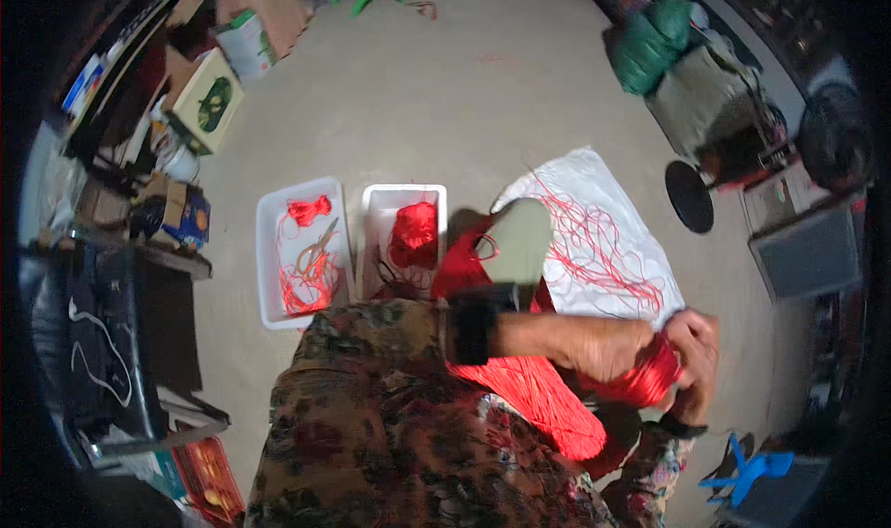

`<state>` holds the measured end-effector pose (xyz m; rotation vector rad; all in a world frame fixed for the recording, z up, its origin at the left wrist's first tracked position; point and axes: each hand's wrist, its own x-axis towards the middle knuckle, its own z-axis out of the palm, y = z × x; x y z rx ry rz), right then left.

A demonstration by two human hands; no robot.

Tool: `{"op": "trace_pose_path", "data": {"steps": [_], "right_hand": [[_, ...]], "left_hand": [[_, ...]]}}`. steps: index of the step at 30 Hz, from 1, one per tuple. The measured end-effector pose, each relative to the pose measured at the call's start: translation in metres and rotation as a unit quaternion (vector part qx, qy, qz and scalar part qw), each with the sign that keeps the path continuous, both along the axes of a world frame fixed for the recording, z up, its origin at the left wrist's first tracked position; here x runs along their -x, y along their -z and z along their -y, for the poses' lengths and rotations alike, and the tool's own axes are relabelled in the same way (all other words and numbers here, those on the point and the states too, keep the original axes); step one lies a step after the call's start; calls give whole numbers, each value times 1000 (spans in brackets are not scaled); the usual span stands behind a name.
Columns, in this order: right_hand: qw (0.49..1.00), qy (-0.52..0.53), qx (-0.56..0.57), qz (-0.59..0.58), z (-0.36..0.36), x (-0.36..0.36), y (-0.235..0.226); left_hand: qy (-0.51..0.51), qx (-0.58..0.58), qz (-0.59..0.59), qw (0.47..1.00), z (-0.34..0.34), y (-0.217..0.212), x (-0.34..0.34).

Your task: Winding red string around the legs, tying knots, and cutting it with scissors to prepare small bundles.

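My left hand (608, 345) reaches across my body and grips a thick bundle of red cord (650, 379) at the lower right. My right hand (696, 356) closes around the same bundle from the other side. A wide sheet of red strands (534, 393) runs from the bundle down over my lap. More loose red strands (603, 250) lie spread on a white cloth (580, 180) on the floor, just beyond my hands. My sleeves are flower-patterned, with a black cuff at the left wrist.
Two white trays stand on the concrete floor: the left tray (269, 250) holds red cord and scissors (320, 245), the right tray (376, 203) a red cord ball. Boxes crowd the left side. A green sack (650, 45), a black round base (689, 196) and a blue plastic piece (747, 468) sit at right.
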<state>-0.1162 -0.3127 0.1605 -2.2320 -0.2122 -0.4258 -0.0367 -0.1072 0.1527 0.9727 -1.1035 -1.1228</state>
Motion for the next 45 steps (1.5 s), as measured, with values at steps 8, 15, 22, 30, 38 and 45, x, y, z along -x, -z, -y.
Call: {"op": "trace_pose_path", "data": {"steps": [8,15,22,30,38,45], "right_hand": [[986,-65,-2,-155,-52,16,-25],[979,-58,-97,-170,11,7,-25],[973,-66,-149,-166,-29,38,52],[986,-47,-75,-140,18,21,-33],[977,-42,-126,-165,-25,37,54],[997,-36,-3,-65,-3,44,-35]], "left_hand": [[-151,8,-58,987,23,17,-92],[123,-119,-20,985,14,16,-16],[9,-30,-83,996,30,-5,-70],[89,-148,-301,938,37,71,-8],[19,-46,-35,998,40,-28,-55],[79,-318,100,939,49,24,-46]]}}
